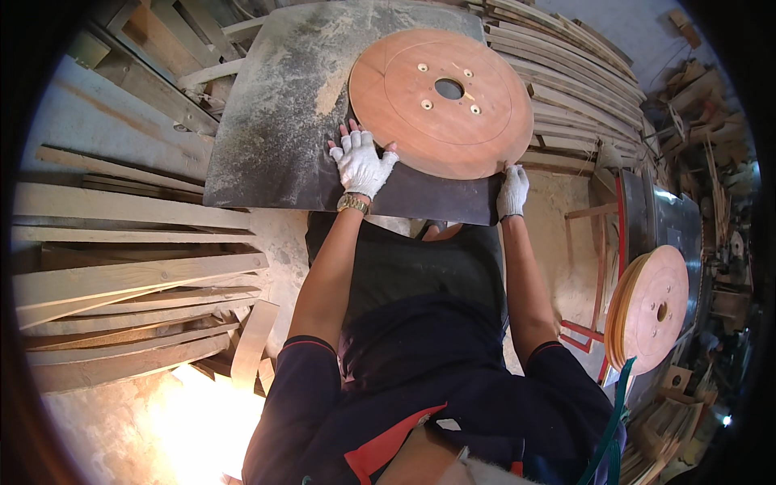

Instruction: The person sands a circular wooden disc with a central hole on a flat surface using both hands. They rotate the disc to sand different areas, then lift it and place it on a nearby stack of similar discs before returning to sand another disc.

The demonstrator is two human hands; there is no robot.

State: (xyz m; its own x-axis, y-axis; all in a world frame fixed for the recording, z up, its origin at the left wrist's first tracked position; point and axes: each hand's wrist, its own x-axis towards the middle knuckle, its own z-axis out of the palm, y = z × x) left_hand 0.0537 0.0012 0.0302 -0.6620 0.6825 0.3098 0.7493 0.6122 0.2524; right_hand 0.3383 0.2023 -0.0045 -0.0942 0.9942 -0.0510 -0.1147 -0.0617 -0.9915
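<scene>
A round wooden disc (396, 97) lies flat on a dark, dust-covered worktable (267, 137). It has a large centre hole, several smaller holes around it and a thin circle drawn on its face. My left hand (364, 168), in a white fingerless-tipped glove with a watch at the wrist, lies with fingers spread at the disc's near left edge; the thumb reaches the rim. At the near right rim my right hand (513, 192), gloved too, is closed with its fingertips at the disc's edge. Its other fingers are partly hidden.
Long wooden boards (129, 206) are stacked at the left. Curved wooden strips (566, 73) pile up behind the table at the right. A stack of similar discs (655, 303) stands on another dark table at the right, with a green strap (618, 400) beside it.
</scene>
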